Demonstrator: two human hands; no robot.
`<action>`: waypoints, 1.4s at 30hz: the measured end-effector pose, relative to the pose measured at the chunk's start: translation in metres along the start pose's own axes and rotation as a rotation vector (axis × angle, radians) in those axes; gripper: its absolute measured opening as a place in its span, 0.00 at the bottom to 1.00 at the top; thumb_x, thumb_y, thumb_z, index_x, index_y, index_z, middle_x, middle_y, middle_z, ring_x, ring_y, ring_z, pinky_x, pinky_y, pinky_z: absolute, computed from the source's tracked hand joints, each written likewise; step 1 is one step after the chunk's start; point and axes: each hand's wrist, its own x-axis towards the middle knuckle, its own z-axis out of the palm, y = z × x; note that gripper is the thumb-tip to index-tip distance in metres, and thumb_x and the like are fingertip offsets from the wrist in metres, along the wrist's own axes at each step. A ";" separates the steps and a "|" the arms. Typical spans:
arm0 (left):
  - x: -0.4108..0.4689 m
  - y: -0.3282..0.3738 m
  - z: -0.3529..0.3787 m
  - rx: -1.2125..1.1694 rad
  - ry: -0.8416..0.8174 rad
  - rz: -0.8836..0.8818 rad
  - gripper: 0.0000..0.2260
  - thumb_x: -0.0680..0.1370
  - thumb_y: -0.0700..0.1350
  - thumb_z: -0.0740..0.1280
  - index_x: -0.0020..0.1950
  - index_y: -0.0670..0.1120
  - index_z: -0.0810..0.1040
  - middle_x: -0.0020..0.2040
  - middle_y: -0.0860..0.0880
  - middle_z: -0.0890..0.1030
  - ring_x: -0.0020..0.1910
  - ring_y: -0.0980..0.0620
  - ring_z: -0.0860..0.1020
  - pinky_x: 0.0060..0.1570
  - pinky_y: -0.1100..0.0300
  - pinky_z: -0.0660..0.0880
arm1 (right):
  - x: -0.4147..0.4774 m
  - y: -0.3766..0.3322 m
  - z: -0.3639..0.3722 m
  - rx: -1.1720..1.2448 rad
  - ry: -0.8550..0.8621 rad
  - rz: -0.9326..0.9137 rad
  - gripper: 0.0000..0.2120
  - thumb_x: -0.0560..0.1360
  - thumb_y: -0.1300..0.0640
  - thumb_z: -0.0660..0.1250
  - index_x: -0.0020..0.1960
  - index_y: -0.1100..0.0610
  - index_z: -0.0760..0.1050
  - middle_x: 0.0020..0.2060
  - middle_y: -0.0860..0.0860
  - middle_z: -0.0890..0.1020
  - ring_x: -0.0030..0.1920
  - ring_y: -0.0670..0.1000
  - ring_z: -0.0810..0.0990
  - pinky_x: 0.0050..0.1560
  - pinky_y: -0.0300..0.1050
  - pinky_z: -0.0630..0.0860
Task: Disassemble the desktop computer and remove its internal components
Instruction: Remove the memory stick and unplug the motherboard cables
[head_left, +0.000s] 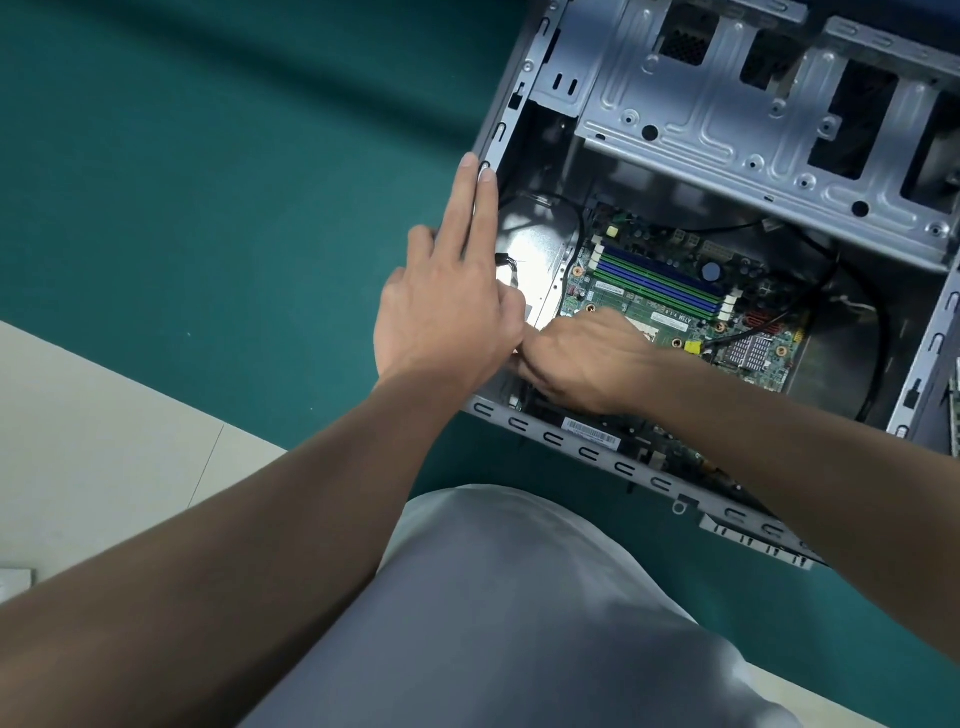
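Note:
An open grey metal computer case (566, 447) lies on its side on the green mat. Inside it sits a green motherboard (670, 306) with blue and green memory slots (660, 280) and a small heatsink (750, 353). My left hand (447, 296) lies flat with straight fingers along the case's left rim. My right hand (582, 358) reaches inside over the board's near left corner with its fingers curled downward; what they hold is hidden under the hand.
A silver drive cage (727, 124) spans the upper part of the case. Black cables (852, 322) loop along the case's right side. A green mat (208, 156) covers the work surface, with a beige floor (93, 452) at the left. My grey-clad knee (509, 613) is below.

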 end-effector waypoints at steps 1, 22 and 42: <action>0.000 0.000 0.000 0.001 0.002 -0.001 0.36 0.75 0.50 0.59 0.80 0.47 0.48 0.80 0.55 0.46 0.50 0.48 0.67 0.34 0.55 0.63 | 0.000 -0.001 0.002 0.005 0.011 0.011 0.10 0.82 0.55 0.51 0.45 0.57 0.65 0.30 0.51 0.70 0.29 0.50 0.68 0.35 0.48 0.69; 0.000 0.000 -0.001 -0.003 -0.007 0.004 0.35 0.75 0.50 0.58 0.80 0.47 0.47 0.80 0.54 0.45 0.51 0.48 0.67 0.35 0.55 0.63 | 0.002 0.011 0.001 0.247 -0.034 0.041 0.07 0.77 0.59 0.60 0.43 0.52 0.63 0.37 0.49 0.71 0.35 0.47 0.69 0.35 0.45 0.71; 0.001 -0.001 0.000 0.012 0.002 -0.001 0.36 0.74 0.51 0.59 0.80 0.47 0.48 0.80 0.54 0.46 0.48 0.50 0.64 0.34 0.56 0.62 | 0.008 0.019 0.013 0.181 0.023 0.040 0.03 0.80 0.56 0.56 0.48 0.54 0.66 0.33 0.50 0.73 0.31 0.50 0.71 0.29 0.44 0.66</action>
